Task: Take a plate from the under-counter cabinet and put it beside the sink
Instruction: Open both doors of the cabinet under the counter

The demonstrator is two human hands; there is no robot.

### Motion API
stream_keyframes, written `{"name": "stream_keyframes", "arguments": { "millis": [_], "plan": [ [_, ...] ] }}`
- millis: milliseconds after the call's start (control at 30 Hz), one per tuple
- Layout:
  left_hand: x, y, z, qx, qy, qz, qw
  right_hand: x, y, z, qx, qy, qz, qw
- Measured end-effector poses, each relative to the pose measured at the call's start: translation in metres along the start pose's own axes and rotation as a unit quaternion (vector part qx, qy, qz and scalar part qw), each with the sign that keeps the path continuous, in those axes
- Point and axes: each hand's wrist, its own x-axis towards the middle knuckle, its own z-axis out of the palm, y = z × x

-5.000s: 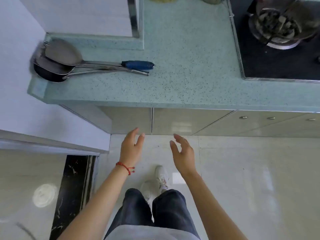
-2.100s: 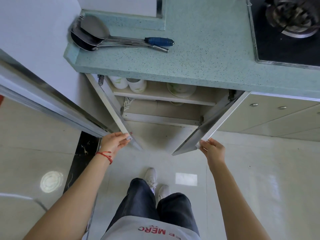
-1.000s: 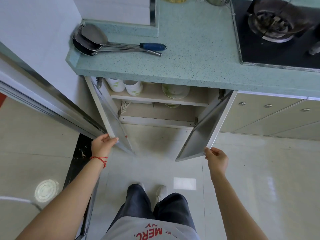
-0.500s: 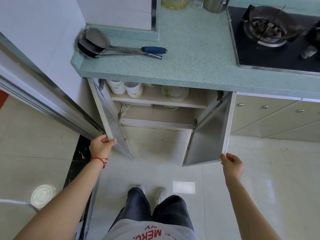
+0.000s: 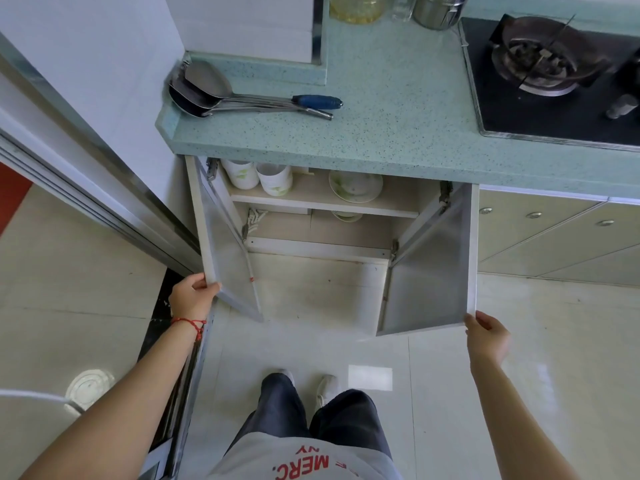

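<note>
1. Head view: your left hand grips the left door by its bottom corner; your right hand pinches the right door the same way; both stand wide open.
2. Your plate sits on the cabinet shelf, right of two cups; another dish shows beneath.
3. Ladles lie on the counter above, beside the stove.

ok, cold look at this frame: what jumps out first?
The open under-counter cabinet at centre, both doors swung wide, with the left hand on the left door's edge and the right hand at the right door's lower corner. Inside, on the upper shelf, a plate sits to the right of two white cups. On the counter above, metal ladles lie stacked at the left and a gas burner sits at far right.
</note>
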Motion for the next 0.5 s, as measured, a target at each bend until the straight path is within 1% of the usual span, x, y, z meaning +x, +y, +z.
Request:
{"name": "stream_keyframes", "arguments": {
  "millis": [67,167,267,300,333,400,500],
  "plan": [
    [-0.001,-0.005,-0.001,-0.001,0.007,-0.007,1.0,-0.003,-0.001,0.0,0.003,0.01,0.005,1.0],
    [-0.007,-0.014,0.002,-0.022,0.018,-0.057,0.998,-0.016,-0.004,0.004,-0.005,0.043,0.005,0.999],
    [-0.019,-0.026,0.012,-0.034,0.021,-0.101,0.994,-0.039,-0.002,0.016,-0.032,0.076,-0.015,0.996],
    [-0.024,-0.029,0.016,-0.029,0.017,-0.111,0.993,-0.048,-0.002,0.022,-0.042,0.073,-0.028,0.996],
    [-0.031,-0.03,0.021,-0.025,0.01,-0.112,0.993,-0.057,0.0,0.029,-0.048,0.056,-0.045,0.996],
    [-0.044,-0.024,0.028,-0.014,-0.017,-0.093,0.995,-0.074,0.002,0.044,-0.057,-0.01,-0.089,0.994],
    [-0.054,-0.016,0.038,0.022,-0.092,-0.026,0.995,-0.099,-0.003,0.064,-0.081,-0.112,-0.15,0.979]
  ]
}}
